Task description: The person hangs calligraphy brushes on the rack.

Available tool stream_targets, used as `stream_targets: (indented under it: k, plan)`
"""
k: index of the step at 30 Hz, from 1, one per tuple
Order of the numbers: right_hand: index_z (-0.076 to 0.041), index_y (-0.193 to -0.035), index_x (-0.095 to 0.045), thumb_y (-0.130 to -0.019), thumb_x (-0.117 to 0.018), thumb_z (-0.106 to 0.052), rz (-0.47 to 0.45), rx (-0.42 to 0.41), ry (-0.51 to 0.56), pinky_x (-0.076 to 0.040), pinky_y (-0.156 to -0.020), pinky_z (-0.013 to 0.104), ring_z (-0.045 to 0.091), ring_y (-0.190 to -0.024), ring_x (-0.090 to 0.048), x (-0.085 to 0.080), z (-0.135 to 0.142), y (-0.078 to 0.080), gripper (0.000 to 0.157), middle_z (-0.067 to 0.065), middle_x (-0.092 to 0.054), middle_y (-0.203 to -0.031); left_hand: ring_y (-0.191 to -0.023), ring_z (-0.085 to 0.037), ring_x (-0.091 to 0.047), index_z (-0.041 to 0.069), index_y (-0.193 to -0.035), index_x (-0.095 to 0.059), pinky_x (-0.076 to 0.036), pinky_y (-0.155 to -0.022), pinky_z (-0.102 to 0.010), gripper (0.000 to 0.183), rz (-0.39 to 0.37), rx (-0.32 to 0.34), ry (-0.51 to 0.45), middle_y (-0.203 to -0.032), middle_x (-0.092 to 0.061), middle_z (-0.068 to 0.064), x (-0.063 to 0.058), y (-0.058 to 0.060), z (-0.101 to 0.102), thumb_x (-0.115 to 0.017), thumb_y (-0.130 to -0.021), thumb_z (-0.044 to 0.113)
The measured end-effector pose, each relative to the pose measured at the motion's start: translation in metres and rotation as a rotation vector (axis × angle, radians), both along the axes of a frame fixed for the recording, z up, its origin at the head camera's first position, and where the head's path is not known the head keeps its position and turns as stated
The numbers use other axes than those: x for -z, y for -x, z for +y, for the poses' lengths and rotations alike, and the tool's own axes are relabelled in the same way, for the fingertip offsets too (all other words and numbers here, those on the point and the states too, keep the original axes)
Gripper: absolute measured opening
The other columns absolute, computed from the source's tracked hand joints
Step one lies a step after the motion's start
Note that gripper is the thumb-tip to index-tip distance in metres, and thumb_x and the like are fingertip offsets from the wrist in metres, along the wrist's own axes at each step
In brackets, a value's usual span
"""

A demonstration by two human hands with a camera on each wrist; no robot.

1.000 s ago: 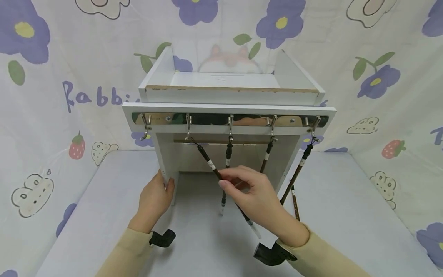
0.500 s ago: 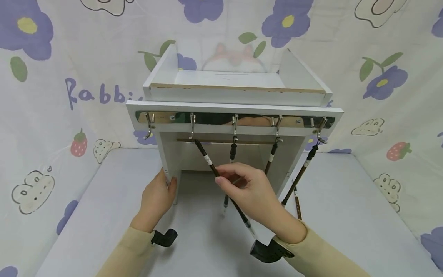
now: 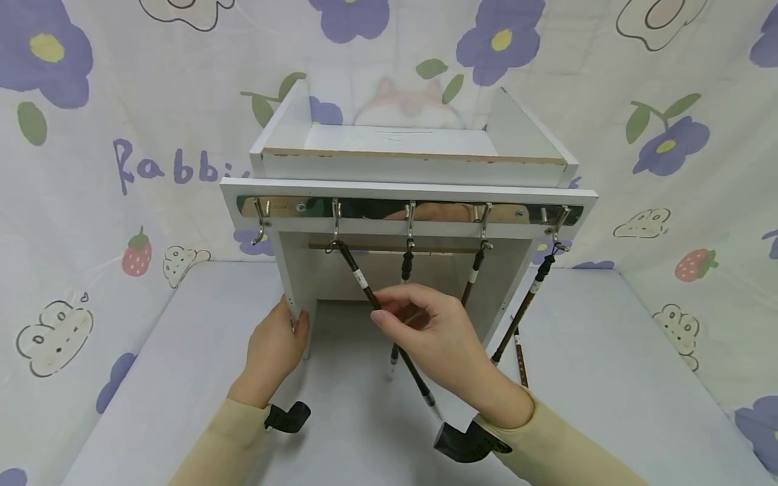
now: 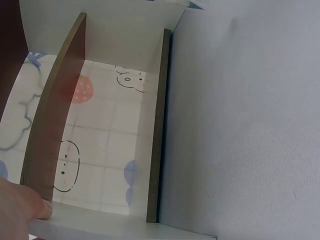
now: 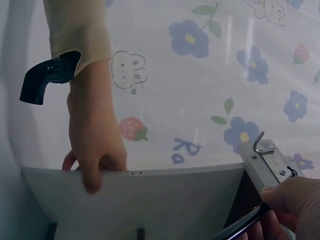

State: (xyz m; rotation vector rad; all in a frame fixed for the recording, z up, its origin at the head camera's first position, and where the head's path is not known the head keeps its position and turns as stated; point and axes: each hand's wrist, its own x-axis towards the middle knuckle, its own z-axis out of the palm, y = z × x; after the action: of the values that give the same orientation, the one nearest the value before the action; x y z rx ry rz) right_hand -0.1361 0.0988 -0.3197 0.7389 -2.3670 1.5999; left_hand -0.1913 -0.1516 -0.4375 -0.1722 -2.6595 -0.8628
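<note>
My right hand [image 3: 434, 327] pinches the dark handle of a calligraphy brush [image 3: 354, 265], which slants with its pale tip down to the right. The hanging loop at its top overlaps the lower tip of the second hook [image 3: 336, 223] from the left. Three other calligraphy brushes hang from the hooks to the right: a middle brush [image 3: 406, 263], another brush [image 3: 472, 275] and the far-right brush [image 3: 533, 287]. My left hand [image 3: 273, 347] grips the left side panel [image 3: 296, 277] of a white shelf unit, thumb on the inner face.
The hook rail [image 3: 371, 208] runs along the front board of the shelf unit. Its leftmost hook [image 3: 261, 219] holds nothing. Another thin brown stick [image 3: 520, 358] shows behind my right wrist. A patterned cloth [image 3: 152, 88] hangs behind the white table surface [image 3: 638, 391].
My right hand has moved slightly left with the brush, bringing its loop from just right of the second hook's tip onto it. My left hand keeps its grip on the panel.
</note>
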Motion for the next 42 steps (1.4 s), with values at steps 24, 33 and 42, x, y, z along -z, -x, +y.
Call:
stream_targets:
  k: [24, 33, 42]
  plan:
    - [-0.02, -0.107, -0.07, -0.087, -0.074, -0.017, -0.001, 0.025, 0.042, -0.053, -0.066, 0.031, 0.013, -0.077, -0.061, -0.003, -0.005, -0.002, 0.02, -0.004, -0.065, -0.086, -0.092, -0.043, -0.065, -0.003, -0.124, -0.049, -0.052, -0.068, -0.055, 0.035, -0.002, 0.007, -0.003, -0.114, -0.063, -0.027, -0.002, 0.0, 0.001, -0.055, -0.097, 0.018]
    - [-0.019, -0.106, -0.07, -0.087, -0.074, -0.015, 0.003, 0.047, 0.032, -0.053, -0.066, 0.031, 0.012, -0.076, -0.061, 0.001, -0.002, 0.001, 0.02, -0.005, -0.064, -0.086, -0.092, -0.042, -0.066, -0.002, -0.126, -0.049, -0.052, -0.067, -0.054, 0.036, -0.023, 0.003, -0.009, -0.115, -0.062, -0.027, -0.001, 0.0, 0.001, -0.056, -0.097, 0.018]
    - [-0.02, -0.106, -0.07, -0.087, -0.074, -0.017, -0.021, 0.061, 0.017, -0.052, -0.065, 0.031, 0.013, -0.077, -0.061, 0.006, 0.005, 0.002, 0.019, -0.004, -0.064, -0.087, -0.092, -0.042, -0.066, -0.002, -0.125, -0.05, -0.052, -0.068, -0.054, 0.036, -0.019, -0.001, -0.008, -0.115, -0.063, -0.026, -0.001, -0.002, 0.001, -0.055, -0.097, 0.019]
